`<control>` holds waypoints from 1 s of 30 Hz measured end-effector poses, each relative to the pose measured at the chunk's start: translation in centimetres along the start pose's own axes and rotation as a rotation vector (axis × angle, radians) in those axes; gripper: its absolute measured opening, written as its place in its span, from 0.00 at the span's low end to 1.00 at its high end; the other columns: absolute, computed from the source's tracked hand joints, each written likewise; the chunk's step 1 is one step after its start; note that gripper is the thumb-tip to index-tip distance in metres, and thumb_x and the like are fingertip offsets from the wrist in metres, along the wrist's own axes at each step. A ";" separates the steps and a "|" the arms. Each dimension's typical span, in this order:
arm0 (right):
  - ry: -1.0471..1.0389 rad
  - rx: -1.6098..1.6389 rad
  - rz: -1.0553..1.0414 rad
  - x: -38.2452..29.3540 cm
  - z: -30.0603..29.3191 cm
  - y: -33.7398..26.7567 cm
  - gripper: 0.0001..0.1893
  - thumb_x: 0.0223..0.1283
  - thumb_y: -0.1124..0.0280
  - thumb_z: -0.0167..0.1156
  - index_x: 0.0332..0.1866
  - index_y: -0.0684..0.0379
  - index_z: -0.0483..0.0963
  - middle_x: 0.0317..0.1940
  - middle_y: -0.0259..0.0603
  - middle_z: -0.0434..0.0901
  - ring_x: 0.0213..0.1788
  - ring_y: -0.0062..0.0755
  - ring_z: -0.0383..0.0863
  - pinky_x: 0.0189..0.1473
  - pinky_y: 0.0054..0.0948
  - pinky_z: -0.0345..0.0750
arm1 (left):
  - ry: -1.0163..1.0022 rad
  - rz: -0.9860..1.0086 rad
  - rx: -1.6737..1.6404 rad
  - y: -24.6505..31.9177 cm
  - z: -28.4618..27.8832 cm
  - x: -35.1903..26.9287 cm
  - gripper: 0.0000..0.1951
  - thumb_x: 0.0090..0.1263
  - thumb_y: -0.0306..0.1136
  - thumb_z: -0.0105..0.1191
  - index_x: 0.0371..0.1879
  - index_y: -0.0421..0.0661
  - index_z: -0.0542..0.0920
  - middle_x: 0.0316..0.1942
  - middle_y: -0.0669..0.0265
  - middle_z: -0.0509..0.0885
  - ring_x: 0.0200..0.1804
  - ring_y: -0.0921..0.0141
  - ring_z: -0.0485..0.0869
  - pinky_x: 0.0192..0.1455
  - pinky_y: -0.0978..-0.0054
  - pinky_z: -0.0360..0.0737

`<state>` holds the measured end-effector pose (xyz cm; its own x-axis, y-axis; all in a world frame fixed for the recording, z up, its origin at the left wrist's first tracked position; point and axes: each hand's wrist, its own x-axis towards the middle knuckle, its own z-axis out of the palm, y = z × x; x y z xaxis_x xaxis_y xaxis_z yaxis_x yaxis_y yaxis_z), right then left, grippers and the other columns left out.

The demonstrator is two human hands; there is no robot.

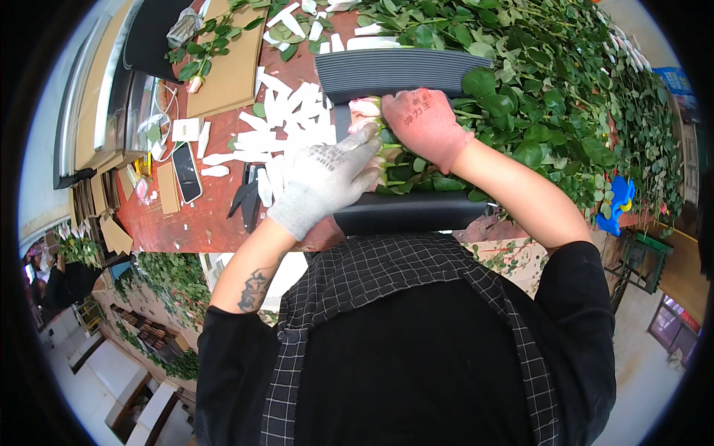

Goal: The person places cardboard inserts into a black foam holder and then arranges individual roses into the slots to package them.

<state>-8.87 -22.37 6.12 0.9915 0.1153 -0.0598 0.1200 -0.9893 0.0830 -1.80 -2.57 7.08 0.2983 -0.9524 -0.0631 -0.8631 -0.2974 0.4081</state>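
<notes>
Pale pink roses (363, 107) lie sideways in a black ridged trough (401, 71), heads to the left and leafy stems to the right. My left hand (334, 170), in a whitish knit glove, cups several rose heads, fingers over the blooms and thumb lower down. Beside the uppermost heads, my right hand (421, 125) is curled in a pink glove that bears writing. Its fingertips are hidden, so what it grips is unclear. The padded near side of the trough (413, 213) lies just in front of my apron (385, 267).
White sleeve-like pieces (295, 111) litter the red table (217, 237) on the left. A phone (187, 171), a black-handled tool (245, 198) and cardboard sheets (228, 72) lie there too. Leafy rose stems (535, 106) are heaped at right, near a blue plastic tool (616, 206).
</notes>
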 end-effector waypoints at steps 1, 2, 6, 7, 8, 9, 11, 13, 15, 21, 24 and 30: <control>-0.024 -0.006 -0.016 -0.2 -0.5 0.0 0.07 0.53 0.68 0.58 0.35 0.59 0.73 0.27 0.40 0.80 0.31 0.39 0.84 0.29 0.35 0.78 | -0.028 0.007 -0.062 0.4 -0.8 -0.4 0.26 0.68 0.50 0.50 0.60 0.47 0.75 0.62 0.58 0.75 0.50 0.60 0.83 0.51 0.65 0.80; 0.040 0.042 0.003 -0.7 -1.2 -0.3 0.06 0.51 0.70 0.58 0.34 0.58 0.73 0.28 0.40 0.81 0.32 0.38 0.84 0.30 0.34 0.78 | -0.057 0.013 -0.123 0.5 -1.3 -0.5 0.26 0.68 0.50 0.50 0.60 0.46 0.74 0.60 0.56 0.76 0.51 0.60 0.83 0.53 0.65 0.79; 0.132 0.117 -0.066 -1.2 -0.5 -0.7 0.06 0.49 0.71 0.59 0.33 0.57 0.74 0.27 0.39 0.80 0.32 0.37 0.84 0.30 0.33 0.78 | -0.281 -0.119 -0.184 0.0 -1.0 -0.1 0.22 0.70 0.48 0.50 0.57 0.48 0.78 0.65 0.56 0.72 0.59 0.56 0.77 0.63 0.64 0.73; 0.098 0.107 -0.102 -1.1 -0.1 -0.6 0.05 0.50 0.71 0.59 0.33 0.57 0.74 0.27 0.39 0.81 0.32 0.37 0.84 0.30 0.32 0.78 | -0.281 -0.117 -0.182 -0.2 -1.0 0.0 0.22 0.70 0.48 0.50 0.57 0.48 0.78 0.65 0.56 0.72 0.59 0.56 0.77 0.63 0.64 0.73; 0.139 0.183 -0.076 -1.1 0.1 -0.6 0.06 0.51 0.71 0.58 0.34 0.58 0.74 0.27 0.39 0.81 0.31 0.36 0.84 0.28 0.32 0.77 | -0.266 -0.097 -0.183 -0.4 -1.0 0.0 0.22 0.70 0.48 0.49 0.57 0.48 0.78 0.65 0.56 0.72 0.59 0.56 0.77 0.63 0.64 0.73; 0.136 0.185 -0.082 -1.1 0.3 -0.8 0.06 0.51 0.71 0.58 0.34 0.58 0.74 0.27 0.39 0.81 0.31 0.36 0.84 0.28 0.32 0.77 | -0.250 -0.086 -0.189 -0.6 -0.8 -0.2 0.22 0.70 0.48 0.49 0.57 0.49 0.78 0.65 0.56 0.72 0.59 0.56 0.78 0.63 0.64 0.73; 0.084 0.106 -0.019 -1.4 0.5 -1.2 0.07 0.51 0.71 0.57 0.35 0.59 0.74 0.26 0.39 0.81 0.30 0.35 0.84 0.27 0.33 0.77 | -0.227 -0.080 -0.179 -0.8 -0.5 -0.6 0.23 0.70 0.50 0.47 0.58 0.50 0.78 0.64 0.58 0.73 0.57 0.56 0.79 0.61 0.64 0.74; 0.104 0.106 -0.039 -1.4 1.0 -0.9 0.07 0.51 0.71 0.57 0.35 0.59 0.74 0.25 0.39 0.81 0.30 0.35 0.84 0.27 0.33 0.77 | -0.201 -0.067 -0.172 -0.7 -0.4 -0.7 0.24 0.71 0.53 0.45 0.58 0.52 0.77 0.64 0.61 0.74 0.55 0.56 0.80 0.60 0.63 0.75; 0.128 0.106 -0.058 -1.4 1.3 -0.9 0.07 0.51 0.71 0.57 0.35 0.60 0.74 0.25 0.39 0.81 0.29 0.35 0.84 0.26 0.33 0.77 | -0.278 -0.107 -0.170 -0.7 -0.6 -0.6 0.24 0.71 0.53 0.45 0.57 0.52 0.78 0.66 0.61 0.71 0.58 0.57 0.78 0.62 0.64 0.73; 0.086 0.102 -0.017 -1.5 2.2 -0.8 0.05 0.51 0.72 0.57 0.34 0.59 0.73 0.24 0.38 0.81 0.28 0.35 0.84 0.25 0.31 0.76 | -0.222 -0.103 -0.236 -0.9 0.0 -0.9 0.23 0.72 0.51 0.45 0.57 0.51 0.78 0.66 0.61 0.71 0.59 0.57 0.77 0.63 0.64 0.72; 0.098 0.085 -0.053 -1.2 2.0 -0.6 0.05 0.52 0.72 0.57 0.34 0.60 0.73 0.25 0.40 0.81 0.28 0.35 0.84 0.27 0.31 0.77 | -0.217 -0.089 -0.243 -1.0 -0.2 -0.9 0.20 0.71 0.42 0.49 0.58 0.49 0.77 0.65 0.56 0.72 0.61 0.57 0.76 0.65 0.66 0.72; 0.063 0.210 -0.045 -2.2 -0.7 -0.9 0.08 0.56 0.64 0.57 0.34 0.58 0.72 0.26 0.41 0.78 0.32 0.42 0.82 0.32 0.38 0.77 | 0.073 0.064 -0.317 -4.0 -0.4 1.3 0.18 0.66 0.27 0.44 0.53 0.53 0.81 0.56 0.63 0.81 0.58 0.63 0.79 0.62 0.68 0.74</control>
<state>-11.12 -21.66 6.84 0.9873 0.1586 0.0041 0.1578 -0.9792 -0.1276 2.19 -2.59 5.69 0.2860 -0.9577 0.0327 -0.7150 -0.1906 0.6726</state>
